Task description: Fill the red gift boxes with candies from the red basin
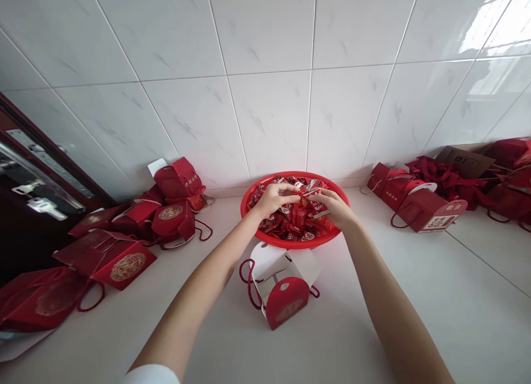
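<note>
A red oval basin stands against the tiled wall, full of wrapped sweets in red and white. Over its left half is my left hand, thumb and fingers curved with a gap between them and nothing seen in them. My right hand is over the right half, its fingertips closed on a red wrapped sweet. In front of the basin an open red gift box with a white inside and dark red cord handles sits on the white surface, below and between my forearms.
Several red gift boxes with cords lie at the left, beside a dark door with keys in its lock. More red boxes and dark red bags lie at the right along the wall.
</note>
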`<state>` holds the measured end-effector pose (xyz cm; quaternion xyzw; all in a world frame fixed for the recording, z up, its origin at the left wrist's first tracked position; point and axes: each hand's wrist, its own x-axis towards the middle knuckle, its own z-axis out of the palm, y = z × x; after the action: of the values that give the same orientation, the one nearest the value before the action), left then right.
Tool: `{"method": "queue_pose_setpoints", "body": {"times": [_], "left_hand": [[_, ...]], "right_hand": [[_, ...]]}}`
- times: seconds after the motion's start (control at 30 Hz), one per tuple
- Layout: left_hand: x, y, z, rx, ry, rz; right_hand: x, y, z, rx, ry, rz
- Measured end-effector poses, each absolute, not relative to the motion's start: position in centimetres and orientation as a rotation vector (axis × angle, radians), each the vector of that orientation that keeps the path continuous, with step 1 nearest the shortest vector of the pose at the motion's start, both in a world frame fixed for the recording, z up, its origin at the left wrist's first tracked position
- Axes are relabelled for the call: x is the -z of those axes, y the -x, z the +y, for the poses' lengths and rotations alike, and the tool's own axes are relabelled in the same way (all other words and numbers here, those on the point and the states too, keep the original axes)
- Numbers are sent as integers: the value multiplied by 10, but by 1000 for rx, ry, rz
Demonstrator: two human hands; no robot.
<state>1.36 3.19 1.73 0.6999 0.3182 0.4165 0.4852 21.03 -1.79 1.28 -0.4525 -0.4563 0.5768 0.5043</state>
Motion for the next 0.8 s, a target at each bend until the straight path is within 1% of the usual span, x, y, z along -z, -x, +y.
{"method": "queue_pose_setpoints", "body": {"times": [0.23,0.47,0.63,0.73,0.8], "left_hand": [[-16,-14,33,-1040,-1682,725],[-21,-15,28,-976,-1715,760],[-21,-16,27,-609,-1862,808],[-19,-20,23,-460,-1974,824],[-20,-25,16,-293,-2140,844]], "right_hand": [[-13,-210,-19,-1361,1104,-1107],[-14,-208,-21,-1331,1091,-1047],[-16,-208,-21,-1277,1060,-960],[-16,-209,-20,-1247,1042,-916],[-17,-209,-20,-1242,1035,-895]]}}
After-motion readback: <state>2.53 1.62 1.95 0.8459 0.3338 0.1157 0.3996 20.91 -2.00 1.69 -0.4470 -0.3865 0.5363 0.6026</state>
